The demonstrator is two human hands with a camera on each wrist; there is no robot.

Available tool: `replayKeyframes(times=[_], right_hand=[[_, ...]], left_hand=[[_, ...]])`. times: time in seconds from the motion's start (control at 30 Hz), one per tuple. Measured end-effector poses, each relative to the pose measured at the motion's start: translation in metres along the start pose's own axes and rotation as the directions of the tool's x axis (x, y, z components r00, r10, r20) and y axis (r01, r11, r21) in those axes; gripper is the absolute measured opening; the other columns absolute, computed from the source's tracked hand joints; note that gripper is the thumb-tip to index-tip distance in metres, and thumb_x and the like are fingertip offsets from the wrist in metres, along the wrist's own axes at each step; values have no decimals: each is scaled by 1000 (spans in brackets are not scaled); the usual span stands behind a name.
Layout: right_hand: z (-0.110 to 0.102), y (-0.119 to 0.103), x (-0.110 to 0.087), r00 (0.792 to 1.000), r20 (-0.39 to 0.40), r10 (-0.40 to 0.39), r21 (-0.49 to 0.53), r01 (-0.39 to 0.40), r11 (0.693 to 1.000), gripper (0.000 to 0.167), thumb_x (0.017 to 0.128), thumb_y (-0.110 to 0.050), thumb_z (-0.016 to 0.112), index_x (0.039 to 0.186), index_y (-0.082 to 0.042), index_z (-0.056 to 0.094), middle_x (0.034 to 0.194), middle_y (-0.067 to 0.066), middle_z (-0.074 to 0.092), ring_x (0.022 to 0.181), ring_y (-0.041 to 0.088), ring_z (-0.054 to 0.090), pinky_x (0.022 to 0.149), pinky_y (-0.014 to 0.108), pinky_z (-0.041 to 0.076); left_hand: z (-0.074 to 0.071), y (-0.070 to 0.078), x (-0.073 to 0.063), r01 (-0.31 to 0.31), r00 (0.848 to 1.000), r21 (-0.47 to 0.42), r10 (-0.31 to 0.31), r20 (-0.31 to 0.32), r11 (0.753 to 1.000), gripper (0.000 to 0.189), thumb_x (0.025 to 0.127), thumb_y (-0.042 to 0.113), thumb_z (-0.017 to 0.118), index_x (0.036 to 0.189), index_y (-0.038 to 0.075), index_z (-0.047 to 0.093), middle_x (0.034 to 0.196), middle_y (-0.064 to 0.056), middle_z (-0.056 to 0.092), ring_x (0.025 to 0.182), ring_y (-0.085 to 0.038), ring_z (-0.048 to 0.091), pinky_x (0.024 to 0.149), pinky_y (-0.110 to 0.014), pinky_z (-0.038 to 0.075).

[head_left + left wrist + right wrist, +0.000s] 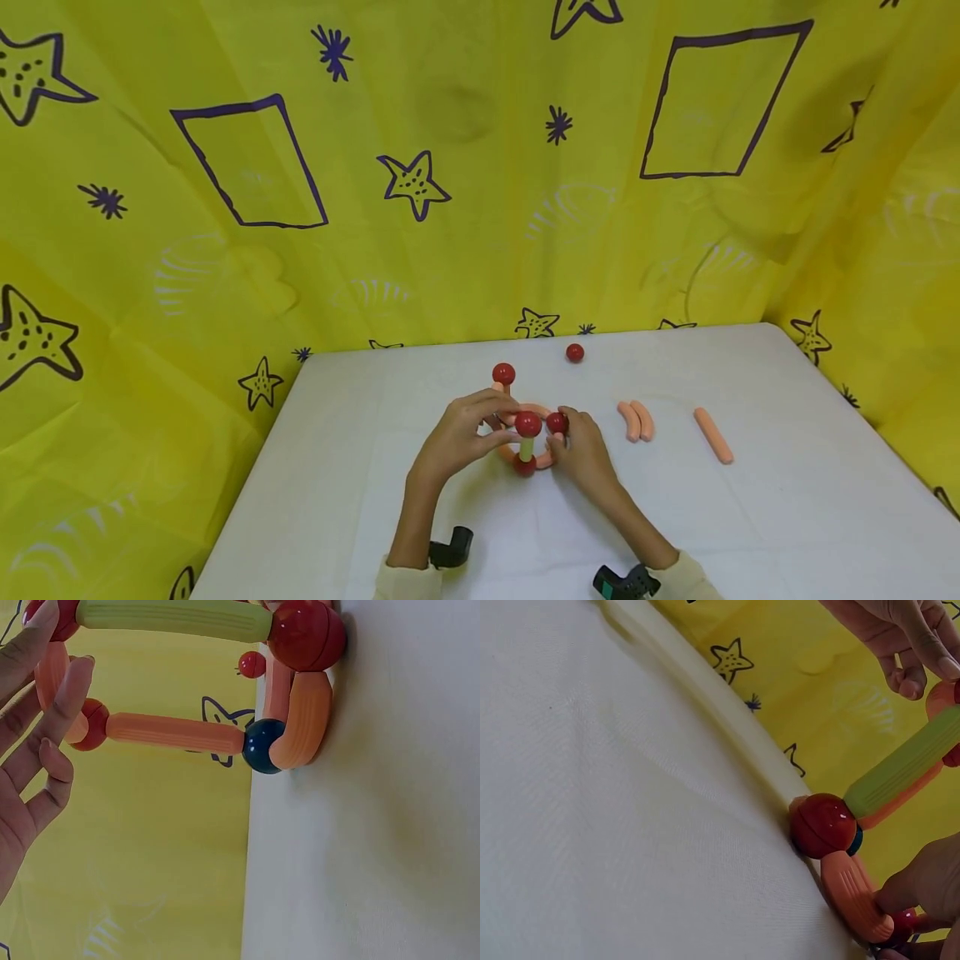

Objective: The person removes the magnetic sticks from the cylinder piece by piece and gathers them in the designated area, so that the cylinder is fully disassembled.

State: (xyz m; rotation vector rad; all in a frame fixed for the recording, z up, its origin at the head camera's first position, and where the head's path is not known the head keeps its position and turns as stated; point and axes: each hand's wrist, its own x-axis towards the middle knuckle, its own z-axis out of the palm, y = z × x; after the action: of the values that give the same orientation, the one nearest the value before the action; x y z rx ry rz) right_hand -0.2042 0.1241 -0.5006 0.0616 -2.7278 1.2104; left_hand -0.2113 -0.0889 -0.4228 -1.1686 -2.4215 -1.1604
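Observation:
A frame of balls and rods (176, 733) stands on the table, built from red balls, a dark blue ball (262, 746), curved orange rods and straight uprights. One upright is a yellow-green rod (527, 448) with a red ball (528, 423) on its top. My left hand (471, 429) holds the frame's upper part, thumb at that top ball and fingers by the upper curved rod (52, 671). Low on the right side, my right hand (588, 454) pinches a red ball (557, 422) beside a curved rod (849, 892). Fingers partly hide both grips.
A loose red ball (574, 352) lies near the table's back edge. Right of the frame lie two short curved orange rods (636, 421) side by side, then a straight orange rod (713, 435). A yellow patterned curtain (465, 250) hangs behind the white table (337, 500).

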Motion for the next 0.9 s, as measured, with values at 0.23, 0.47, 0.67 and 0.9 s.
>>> replayKeyframes(times=[0.23, 0.47, 0.67, 0.9], right_hand=[[-4, 2, 4, 1000, 28, -1, 43, 0, 999, 46, 90, -1, 62, 133, 11, 50, 119, 24, 61, 110, 33, 59, 94, 47, 50], [-7, 7, 6, 999, 32, -26, 113, 22, 993, 44, 91, 1, 61, 134, 8, 51, 123, 23, 60, 108, 30, 63, 90, 41, 54], [-9, 7, 7, 996, -40, -81, 152, 86, 985, 34, 94, -4, 62, 127, 5, 58, 119, 21, 63, 105, 31, 65, 83, 36, 56], [-25, -2, 7, 899, -262, -351, 233, 412, 881, 18, 97, -8, 59, 113, -4, 66, 103, 8, 69, 86, 11, 63, 74, 20, 50]], left_hand=[[5, 3, 1, 4, 1000, -30, -4, 15, 1000, 30, 82, 19, 78, 110, 11, 70, 108, 0, 69, 81, -6, 64, 74, -17, 54], [5, 7, 3, 14, 1000, -13, -13, 28, 1000, 26, 84, 20, 76, 109, 12, 72, 105, 1, 71, 81, -5, 63, 73, -17, 53], [5, 5, 4, 1, 1000, 14, -1, 15, 1000, 25, 82, 19, 78, 106, 15, 73, 100, 4, 71, 79, -3, 61, 71, -17, 53], [5, 5, 3, 4, 1000, 17, -4, 20, 1000, 24, 83, 22, 77, 105, 16, 73, 97, 4, 70, 77, -3, 59, 70, -18, 53]])
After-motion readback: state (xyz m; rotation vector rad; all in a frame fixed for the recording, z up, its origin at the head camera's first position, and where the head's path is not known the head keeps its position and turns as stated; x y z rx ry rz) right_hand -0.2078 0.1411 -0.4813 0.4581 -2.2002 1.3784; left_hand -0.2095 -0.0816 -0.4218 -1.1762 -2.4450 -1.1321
